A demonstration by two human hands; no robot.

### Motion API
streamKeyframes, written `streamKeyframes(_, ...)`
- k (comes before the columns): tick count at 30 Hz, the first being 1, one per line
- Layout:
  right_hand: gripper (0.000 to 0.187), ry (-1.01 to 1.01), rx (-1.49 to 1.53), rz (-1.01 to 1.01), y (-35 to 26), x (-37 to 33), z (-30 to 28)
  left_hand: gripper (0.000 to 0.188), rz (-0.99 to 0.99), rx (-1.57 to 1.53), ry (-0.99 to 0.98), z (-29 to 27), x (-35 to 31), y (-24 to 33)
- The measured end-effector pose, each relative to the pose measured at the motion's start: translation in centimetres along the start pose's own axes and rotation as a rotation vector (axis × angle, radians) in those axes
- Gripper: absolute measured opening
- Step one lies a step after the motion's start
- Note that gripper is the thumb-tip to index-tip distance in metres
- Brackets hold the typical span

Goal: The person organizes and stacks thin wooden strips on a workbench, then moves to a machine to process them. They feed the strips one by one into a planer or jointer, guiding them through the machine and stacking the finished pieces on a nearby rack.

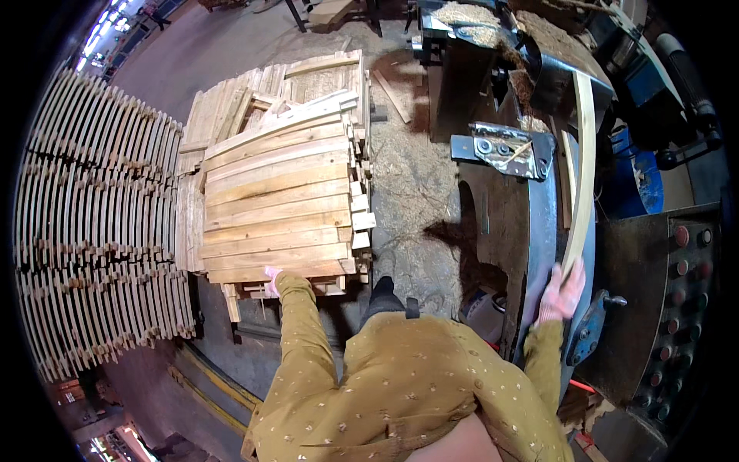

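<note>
At the right, my right hand [562, 292] is closed round the near end of a long, pale wooden strip [585, 162]. The strip lies along the metal machine table [543, 223], its far end reaching the dark metal housing [566, 81]. On the left, my left hand [273, 282] grips the near edge of the closest wooden board [281, 272] on a stack; some of its fingers are hidden. Boards [277, 204] lie side by side across the stack top, with a few loose strips [292, 115] slanted over its far end.
Tall rows of stacked slats [100, 215] stand at the far left. A control panel with several buttons [677, 308] is at the right, near a blue clamp-like part [589, 335]. A blue barrel [639, 181] stands behind the machine. Sawdust covers the floor [419, 185] between stack and machine.
</note>
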State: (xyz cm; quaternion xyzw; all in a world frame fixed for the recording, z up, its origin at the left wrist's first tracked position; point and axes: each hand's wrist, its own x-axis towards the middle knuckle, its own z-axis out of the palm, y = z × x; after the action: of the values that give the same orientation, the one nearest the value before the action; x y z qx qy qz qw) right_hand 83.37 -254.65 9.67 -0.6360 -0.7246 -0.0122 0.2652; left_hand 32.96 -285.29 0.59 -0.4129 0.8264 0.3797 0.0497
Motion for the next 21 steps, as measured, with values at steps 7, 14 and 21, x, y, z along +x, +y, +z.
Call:
streamKeyframes(7, 0.041, -0.043, -0.149, -0.041, 7.8, -22.5, -11.1, 0.078, -0.049, -0.017, -0.279, 2.7, 8.3, -3.0)
streamKeyframes(14, 0.037, -0.013, 0.021, -0.006, 2.9, -8.0, -7.9, 0.077, 0.033, -0.143, -0.273, -0.3, 7.5, -2.7)
streamKeyframes(21, 0.030, 0.285, 0.298, -0.284, 2.4, 3.2, 1.8, 0.051, 0.045, -0.741, -2.476, 1.2, -7.3, 14.1)
